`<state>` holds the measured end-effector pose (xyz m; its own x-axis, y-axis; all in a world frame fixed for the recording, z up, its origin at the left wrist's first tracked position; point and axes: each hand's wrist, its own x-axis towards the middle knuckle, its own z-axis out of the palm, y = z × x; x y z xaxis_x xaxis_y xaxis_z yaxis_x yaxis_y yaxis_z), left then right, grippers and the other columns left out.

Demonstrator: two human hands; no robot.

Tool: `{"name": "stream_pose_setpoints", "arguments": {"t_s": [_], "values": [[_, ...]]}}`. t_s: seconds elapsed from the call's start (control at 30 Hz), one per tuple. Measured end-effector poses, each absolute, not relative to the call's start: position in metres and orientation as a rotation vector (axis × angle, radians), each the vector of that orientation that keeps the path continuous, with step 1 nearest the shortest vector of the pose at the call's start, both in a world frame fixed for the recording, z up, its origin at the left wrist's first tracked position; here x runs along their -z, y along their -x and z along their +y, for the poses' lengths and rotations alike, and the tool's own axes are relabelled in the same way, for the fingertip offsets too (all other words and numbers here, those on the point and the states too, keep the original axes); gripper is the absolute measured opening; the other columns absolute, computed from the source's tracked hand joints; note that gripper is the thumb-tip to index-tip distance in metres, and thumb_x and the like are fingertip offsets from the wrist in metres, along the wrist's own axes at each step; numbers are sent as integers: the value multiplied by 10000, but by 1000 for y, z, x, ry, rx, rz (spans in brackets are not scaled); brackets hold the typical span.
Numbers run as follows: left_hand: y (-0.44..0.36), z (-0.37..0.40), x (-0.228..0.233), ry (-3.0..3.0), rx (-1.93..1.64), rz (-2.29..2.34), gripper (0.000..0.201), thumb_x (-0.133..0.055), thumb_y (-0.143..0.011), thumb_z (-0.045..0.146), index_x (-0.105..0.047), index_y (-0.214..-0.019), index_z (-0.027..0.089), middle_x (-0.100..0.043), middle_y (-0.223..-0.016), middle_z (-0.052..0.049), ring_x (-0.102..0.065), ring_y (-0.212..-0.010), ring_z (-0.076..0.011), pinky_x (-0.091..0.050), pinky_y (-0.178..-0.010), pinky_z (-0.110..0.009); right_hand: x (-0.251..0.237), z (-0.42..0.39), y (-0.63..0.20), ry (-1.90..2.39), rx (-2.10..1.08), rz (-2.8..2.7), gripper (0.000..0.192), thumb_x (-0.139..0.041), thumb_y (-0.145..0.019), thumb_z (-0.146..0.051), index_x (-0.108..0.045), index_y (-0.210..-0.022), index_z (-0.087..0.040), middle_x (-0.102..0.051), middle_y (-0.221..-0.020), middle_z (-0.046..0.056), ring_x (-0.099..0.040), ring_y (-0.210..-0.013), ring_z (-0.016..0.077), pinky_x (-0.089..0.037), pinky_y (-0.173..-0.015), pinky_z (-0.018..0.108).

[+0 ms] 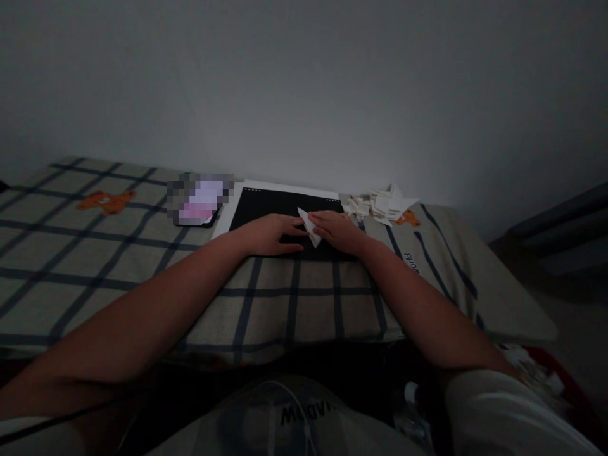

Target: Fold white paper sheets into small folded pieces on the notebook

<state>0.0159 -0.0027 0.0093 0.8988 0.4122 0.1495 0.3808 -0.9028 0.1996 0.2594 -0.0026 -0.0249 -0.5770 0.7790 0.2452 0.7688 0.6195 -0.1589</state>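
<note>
A small white folded piece of paper [310, 227], pointed at its upper end, rests on a black board or mat [266, 206]. From the left, my left hand [279, 234] lies low over the board with its fingers stretched and apart, the upper fingertips at the paper's left edge. My right hand [336, 229] has its fingers together over the paper's right side, pressing and holding it; its thumb is hidden. Just beyond the right hand lies a pile of white folded paper pieces [382, 204].
A checked cloth [297, 310] with orange bear prints covers the table. White sheets [232, 202] stick out under the board. A phone with a lit screen [202, 202] lies at the left. The wall [304, 95] stands behind; a clear bottle [412, 411] is below the front edge.
</note>
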Motion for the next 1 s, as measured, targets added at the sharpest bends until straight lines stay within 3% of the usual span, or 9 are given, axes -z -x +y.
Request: {"name": "stream_pose_setpoints", "arguments": {"t_s": [0.33, 0.53, 0.73, 1.0], "values": [[-15, -2, -10, -2992, -338, 841, 378, -435, -950, 413, -675, -1180, 234, -642, -1270, -41, -555, -1180, -215, -420, -994, -355, 23, -6, -256, 1285, 9, -2597, 458, -379, -979, -362, -484, -1397, -207, -506, -1432, 101, -482, -1283, 291, -429, -1012, 489], [-17, -3, -5, -3046, -425, 636, 363, -536, -900, 404, -667, -1190, 230, -594, -1325, -73, -525, -1199, -255, -419, -985, -391, 21, -9, -259, 1275, 63, -2710, 490, -305, -998, -352, -414, -1441, -175, -440, -1481, 120, -432, -1330, 289, -418, -1021, 482], [-18, -2, -3, -3020, -338, 710, 437, -515, -905, 480, -598, -1250, 224, -610, -1306, -65, -538, -1208, -236, -407, -989, -374, 24, -6, -261, 1263, 68, -2742, 524, -269, -1002, -373, -356, -1469, -152, -405, -1503, 132, -403, -1355, 277, -374, -1066, 472], [-20, -8, -6, -3061, -266, 808, 515, -450, -914, 550, -548, -1313, 241, -589, -1340, -57, -500, -1246, -244, -387, -973, -376, 25, -6, -268, 1258, -71, -2765, 703, -353, -947, -569, -256, -1517, -168, -312, -1550, 145, -315, -1413, 318, -283, -1123, 528]]}}
